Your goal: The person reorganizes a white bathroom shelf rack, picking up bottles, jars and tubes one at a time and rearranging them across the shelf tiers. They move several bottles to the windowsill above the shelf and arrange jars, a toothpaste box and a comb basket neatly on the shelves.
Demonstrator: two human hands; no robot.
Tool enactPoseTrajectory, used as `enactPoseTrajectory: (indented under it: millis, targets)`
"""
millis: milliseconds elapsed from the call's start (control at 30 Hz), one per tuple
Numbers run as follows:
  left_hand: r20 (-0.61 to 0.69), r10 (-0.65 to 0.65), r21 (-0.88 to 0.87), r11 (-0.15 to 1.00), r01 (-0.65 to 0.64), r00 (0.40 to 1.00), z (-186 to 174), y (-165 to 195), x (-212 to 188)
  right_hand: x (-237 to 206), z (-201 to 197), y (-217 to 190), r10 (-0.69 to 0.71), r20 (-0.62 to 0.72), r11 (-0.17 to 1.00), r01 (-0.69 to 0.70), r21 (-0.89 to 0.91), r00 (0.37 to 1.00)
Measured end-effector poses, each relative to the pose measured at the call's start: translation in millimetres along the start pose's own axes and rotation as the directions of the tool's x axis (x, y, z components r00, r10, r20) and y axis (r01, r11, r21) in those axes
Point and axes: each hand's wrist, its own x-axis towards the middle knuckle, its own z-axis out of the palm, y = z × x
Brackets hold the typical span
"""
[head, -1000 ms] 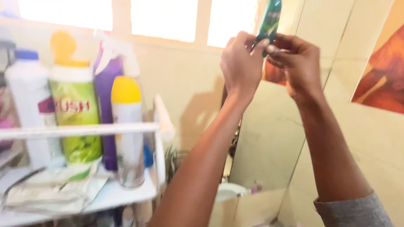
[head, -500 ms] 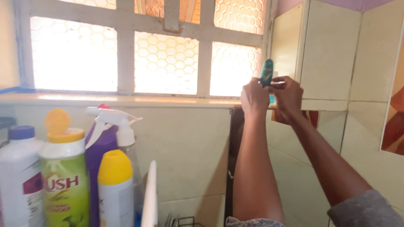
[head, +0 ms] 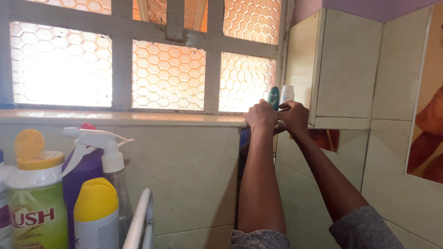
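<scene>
In the head view, a tiled wall [head: 194, 170] ran under a window [head: 166, 74] of honeycomb-patterned glass, lit orange and white from outside. A pale sill [head: 138, 118] crossed below the panes and met a corner of cream tiles on the right, where a picture [head: 427, 133] hung at the frame's edge.

Both arms reached up and away from the camera, nearly straight, grey sleeves bunched at the elbows. The left hand [head: 261, 115] and right hand [head: 294, 116] met at the right end of the sill, backs toward the camera, knuckles up, fingers curled forward. A green tube [head: 274, 97] stood upright just above and between them, beside a white bottle [head: 287, 94] on the same ledge. The left hand's fingers were clenched about the tube's base; whether the right hand gripped the tube too or only rested against it could not be told, as its fingers were hidden behind the knuckles.

Low on the left, close to the camera, stood a green bottle [head: 34, 207] with a yellow cap, a purple spray bottle [head: 92, 157] with a white trigger, and a yellow-capped can [head: 96, 216], behind a white rail [head: 140, 219].
</scene>
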Motion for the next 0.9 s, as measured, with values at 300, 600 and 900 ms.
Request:
enactPoseTrajectory:
  millis: [300, 600, 900]
  targets:
    - [0.111, 0.041, 0.017, 0.999, -0.043, 0.993, -7, 1, -1, 4, 6, 8, -0.07, -0.096, 0.997, 0.067, -0.038, 0.993]
    - [-0.036, 0.146, 0.071, 0.987, -0.143, 0.989, 1, -6, -7, -6, -2, 5, 0.057, -0.053, 0.99, -0.05, 0.131, 0.997]
    - [-0.448, 0.087, -0.564, 0.745, -0.356, 0.89, -3, -4, -54, -53, -17, -36, -0.017, -0.1, 0.897, 0.059, 0.439, 0.995]
